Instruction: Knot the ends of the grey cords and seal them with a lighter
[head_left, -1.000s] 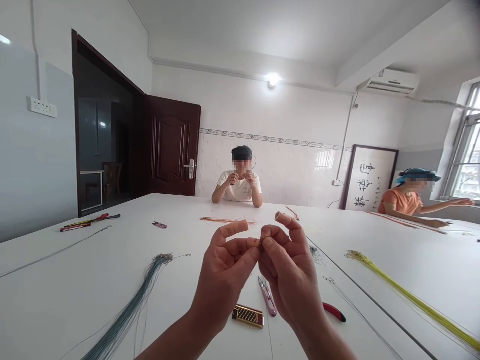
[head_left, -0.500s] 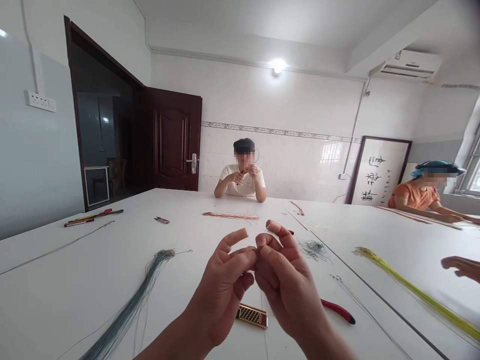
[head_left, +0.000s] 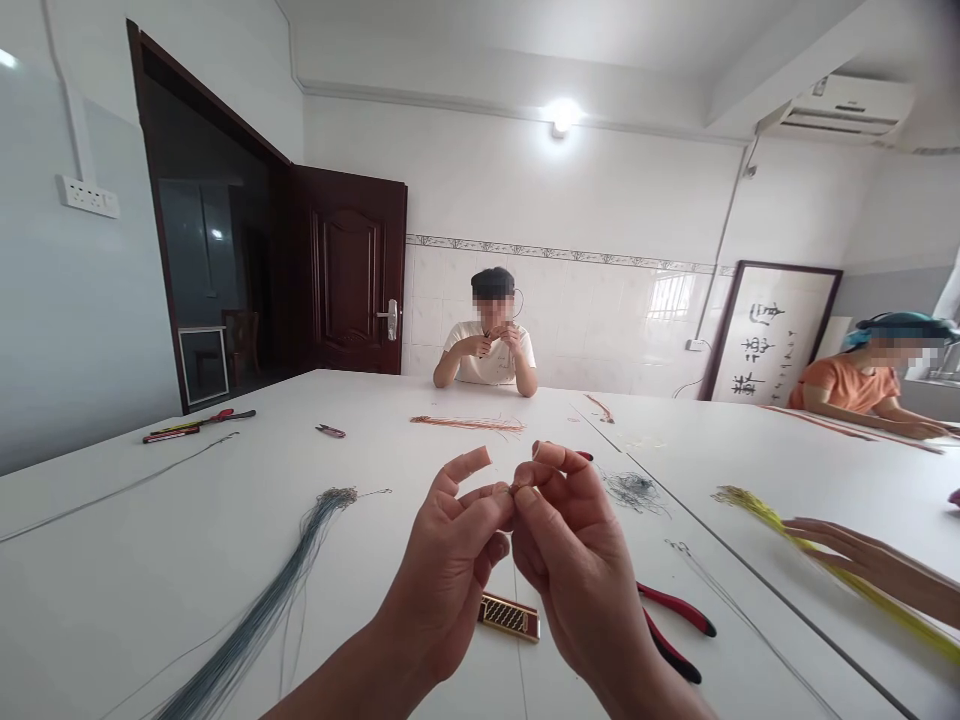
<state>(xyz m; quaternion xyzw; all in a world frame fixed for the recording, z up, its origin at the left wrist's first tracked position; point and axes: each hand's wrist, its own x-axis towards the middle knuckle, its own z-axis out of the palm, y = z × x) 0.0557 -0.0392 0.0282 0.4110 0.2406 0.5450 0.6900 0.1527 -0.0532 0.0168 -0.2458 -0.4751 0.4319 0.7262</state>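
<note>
My left hand [head_left: 457,550] and my right hand [head_left: 577,550] meet fingertip to fingertip over the table. Each pinches with thumb and forefinger at something tiny between them, too small to name. Below the hands lies a gold and dark red patterned case [head_left: 511,617], partly covered by my left hand. Red-handled pliers [head_left: 679,605] lie beside and partly behind my right wrist. A bundle of grey-blue cords [head_left: 300,560] stretches over the table left of my hands. Right of my fingers is a loose tangle of grey thread [head_left: 634,490].
The white table [head_left: 405,520] also bears orange cords [head_left: 465,424], small snips [head_left: 330,431], tools [head_left: 199,426] at the far left and yellow cords [head_left: 750,505]. Another person's hand [head_left: 862,550] reaches over the yellow cords. Two people sit at the table's far side and right.
The other person's hand has come in from the right over the yellow cords. More of the pliers shows beside my right wrist. The view has shifted slightly; my hands still pinch together.
</note>
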